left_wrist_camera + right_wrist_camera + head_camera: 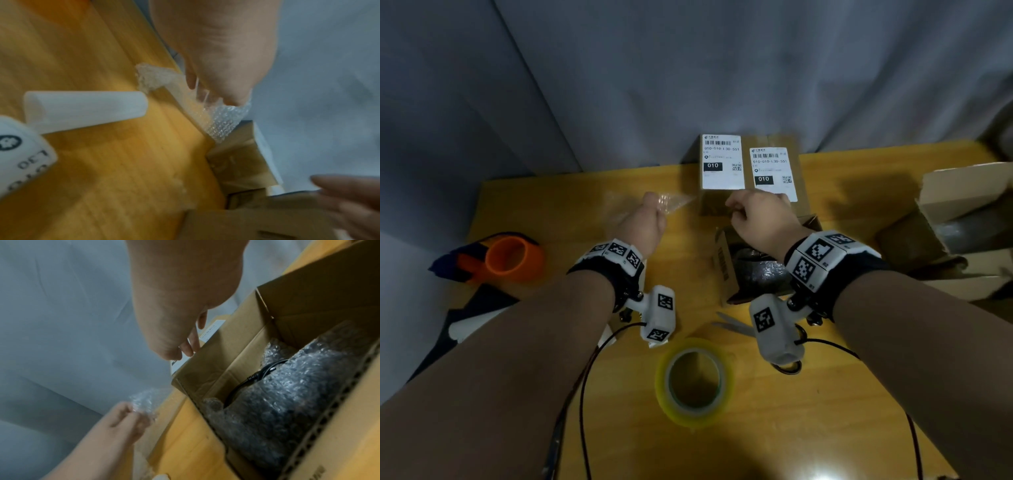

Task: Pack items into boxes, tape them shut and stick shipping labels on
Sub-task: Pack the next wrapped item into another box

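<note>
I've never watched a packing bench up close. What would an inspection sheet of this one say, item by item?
Surface: wooden table, yellow-brown, dimly lit.
Job's things: open box holding a dark item in bubble wrap; two labelled boxes side by side at the back edge; tape roll lying flat near the front.
Clutter: scissors, orange tape dispenser, opened cartons on the right.
Hands: left hand grips a loose bubble wrap piece; right hand over the open box's far flap, grip unclear.
Cables: wrist-camera leads trail towards the person.
Surroundings: grey curtain behind.
</note>
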### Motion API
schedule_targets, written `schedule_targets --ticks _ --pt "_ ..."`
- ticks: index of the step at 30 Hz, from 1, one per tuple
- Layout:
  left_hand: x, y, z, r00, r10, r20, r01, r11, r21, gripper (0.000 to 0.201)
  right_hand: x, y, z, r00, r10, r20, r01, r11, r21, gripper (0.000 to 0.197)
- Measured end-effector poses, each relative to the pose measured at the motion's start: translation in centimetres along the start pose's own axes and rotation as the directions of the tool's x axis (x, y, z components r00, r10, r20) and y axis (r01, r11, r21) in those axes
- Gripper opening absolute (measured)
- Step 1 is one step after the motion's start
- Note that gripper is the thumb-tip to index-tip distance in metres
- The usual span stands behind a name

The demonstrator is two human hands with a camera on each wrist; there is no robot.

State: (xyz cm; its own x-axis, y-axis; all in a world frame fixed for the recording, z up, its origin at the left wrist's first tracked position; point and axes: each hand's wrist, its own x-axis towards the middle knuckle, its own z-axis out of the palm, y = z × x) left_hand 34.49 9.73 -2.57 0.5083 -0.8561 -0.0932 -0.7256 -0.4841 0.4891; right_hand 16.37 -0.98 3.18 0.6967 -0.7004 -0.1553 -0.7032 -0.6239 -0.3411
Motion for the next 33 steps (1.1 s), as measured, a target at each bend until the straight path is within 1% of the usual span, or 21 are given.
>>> schedule_targets --ticks 2,4,6,8,10,11,14,16,17,18,19,20,21,22,24,25,27,28,29,31,33 --pt "-0.6 1.8 -1.8 0.992 0.018 -0.124 -0.034 0.992 -0.123 0.014 -0.6 -0.1 -0.6 1.000 0.007 -0.012 -0.006 0.999 0.044 0.035" --pt "-1.3 3.7 -3.8 0.980 -0.018 -0.196 -0.039 0.959 -0.282 0.015 -1.3 -0.3 -1.4 0.999 0.018 -0.043 -0.012 0.991 0.131 0.037" --pt "-2.1 5.6 -5.9 0.974 -0.054 -0.219 -0.040 0.914 -0.404 0.019 -1.9 -0.5 -2.4 0.997 0.027 -0.071 -0.010 0.972 0.237 0.042" --pt "-2.8 7.1 -7.4 0.980 -0.039 -0.194 -0.066 0.862 -0.503 0.021 -2.6 -0.6 -3.0 0.995 0.031 -0.094 0.005 0.931 0.364 0.048" --pt "-3.4 8.5 -8.3 0.992 -0.018 -0.126 -0.063 0.793 -0.606 0.012 -3.8 -0.5 -3.8 0.995 0.036 -0.090 0.019 0.839 0.544 0.058" --pt "-3.6 9.2 -8.6 0.997 0.001 -0.077 -0.053 0.740 -0.671 0.009 -4.4 -0.5 -4.1 0.996 0.039 -0.078 0.019 0.776 0.630 0.062" --pt "-4.5 11.3 -9.1 0.997 0.066 0.031 -0.012 0.574 -0.819 0.021 -5.7 0.3 -5.3 0.998 0.062 0.014 -0.047 0.582 0.812 0.077" --pt "-5.0 12.8 -9.3 0.996 0.076 0.048 0.006 0.483 -0.876 0.022 -5.7 1.6 -5.9 0.994 0.094 0.062 -0.099 0.459 0.883 0.085" --pt "-5.2 13.6 -9.4 0.996 0.071 0.044 0.008 0.446 -0.895 0.022 -5.6 2.2 -6.2 0.991 0.104 0.082 -0.118 0.409 0.905 0.082" --pt "-5.5 14.3 -9.5 0.997 0.061 0.038 0.009 0.418 -0.909 0.021 -5.6 2.7 -6.6 0.991 0.098 0.093 -0.123 0.372 0.920 0.074" --pt "-5.7 14.9 -9.5 0.999 0.039 0.029 0.011 0.404 -0.915 0.019 -5.6 3.2 -7.0 0.993 0.081 0.088 -0.111 0.356 0.928 0.059" --pt "-5.7 15.3 -9.4 1.000 0.003 0.013 0.011 0.400 -0.917 0.015 -5.6 3.5 -7.5 0.995 0.069 0.066 -0.086 0.361 0.929 0.043" --pt "-5.7 15.4 -9.2 0.999 -0.038 -0.002 0.015 0.423 -0.906 0.013 -5.6 4.0 -7.8 0.998 0.060 0.037 -0.056 0.372 0.927 0.033" --pt "-5.8 15.6 -9.1 0.997 -0.079 0.003 0.039 0.465 -0.884 0.020 -5.6 4.3 -8.0 0.998 0.062 0.011 -0.034 0.375 0.927 0.027" --pt "-6.2 15.9 -8.8 0.995 -0.081 0.061 0.096 0.573 -0.814 0.039 -5.6 5.2 -8.5 0.996 0.082 -0.027 -0.002 0.339 0.941 0.018" --pt "-6.5 15.9 -8.6 0.993 -0.049 0.108 0.115 0.625 -0.772 0.045 -5.5 5.6 -8.5 0.994 0.099 -0.042 0.009 0.318 0.948 0.019" --pt "-7.2 16.2 -8.1 0.984 0.034 0.176 0.097 0.723 -0.684 0.035 -5.4 6.2 -8.6 0.988 0.144 -0.059 0.016 0.287 0.958 0.025" --pt "-7.4 16.4 -7.9 0.982 0.044 0.186 0.091 0.751 -0.654 0.030 -5.4 6.5 -8.6 0.981 0.180 -0.075 0.022 0.279 0.960 0.028" --pt "-7.3 16.4 -7.5 0.984 0.023 0.176 0.097 0.759 -0.644 0.031 -5.3 6.8 -8.5 0.972 0.219 -0.084 0.022 0.274 0.962 0.032" --pt "-7.0 16.6 -6.8 0.992 -0.062 0.113 0.122 0.730 -0.673 0.040 -5.2 7.3 -8.2 0.954 0.289 -0.083 0.008 0.251 0.968 0.040" --pt "-7.1 16.9 -6.3 0.989 -0.149 0.022 0.120 0.694 -0.710 0.042 -5.1 7.7 -8.0 0.943 0.323 -0.086 -0.002 0.261 0.965 0.040"
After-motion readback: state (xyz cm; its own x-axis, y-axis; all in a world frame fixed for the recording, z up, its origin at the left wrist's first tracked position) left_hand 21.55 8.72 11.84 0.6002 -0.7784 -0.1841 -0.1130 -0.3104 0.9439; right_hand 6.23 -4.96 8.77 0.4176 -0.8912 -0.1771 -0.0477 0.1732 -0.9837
